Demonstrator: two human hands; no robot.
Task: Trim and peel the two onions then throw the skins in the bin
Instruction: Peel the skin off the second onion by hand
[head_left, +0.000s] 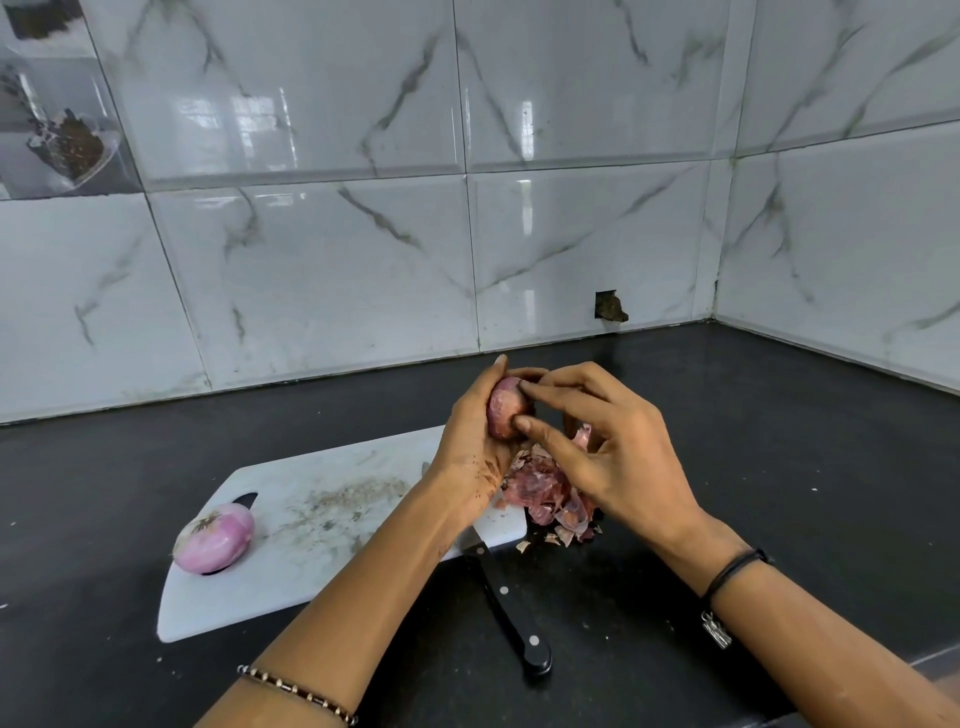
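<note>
My left hand grips a small red onion above the far right end of the white cutting board. My right hand touches that onion with thumb and fingertips pinching at its skin. A peeled pink onion lies on the board's left end. A pile of reddish onion skins sits at the board's right edge, partly under my right hand. A black-handled knife lies with its handle on the counter and its blade hidden under my left forearm.
The board rests on a black counter that meets white marble-patterned wall tiles at the back and right. A small hole in the tile shows near the corner. No bin is in view.
</note>
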